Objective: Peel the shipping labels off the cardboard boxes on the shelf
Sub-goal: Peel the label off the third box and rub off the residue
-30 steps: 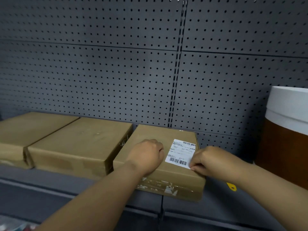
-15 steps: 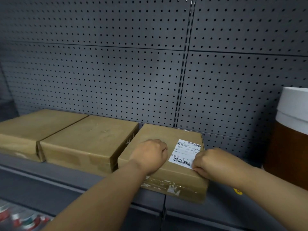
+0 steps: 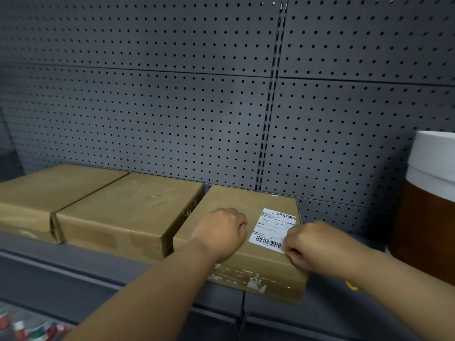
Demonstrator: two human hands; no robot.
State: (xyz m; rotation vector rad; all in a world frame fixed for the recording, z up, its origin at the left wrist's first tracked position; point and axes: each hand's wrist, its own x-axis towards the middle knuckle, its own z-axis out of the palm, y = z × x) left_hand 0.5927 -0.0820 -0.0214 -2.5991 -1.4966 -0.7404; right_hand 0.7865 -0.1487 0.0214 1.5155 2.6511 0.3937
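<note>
A dark grey metal pegboard wall (image 3: 152, 114), dotted with regular round holes, rises behind a grey metal shelf (image 3: 73, 274). On the shelf I see three flat cardboard boxes lying side by side, smooth and matte brown. The left box (image 3: 46, 190) and the middle box (image 3: 128, 212) touch each other along one edge and carry no paper on top. The right box (image 3: 236, 203) has glossy clear tape along its front edge and a white rectangular shipping label (image 3: 270, 227) with black barcodes on its top face, near the right edge. My left hand (image 3: 221, 232) rests as a closed fist on this box, just beside the label. My right hand (image 3: 317, 244) has its fingers curled, pinching at the label's near right corner. At the far right stands a round container (image 3: 428, 225), brown body and white lid.
</note>
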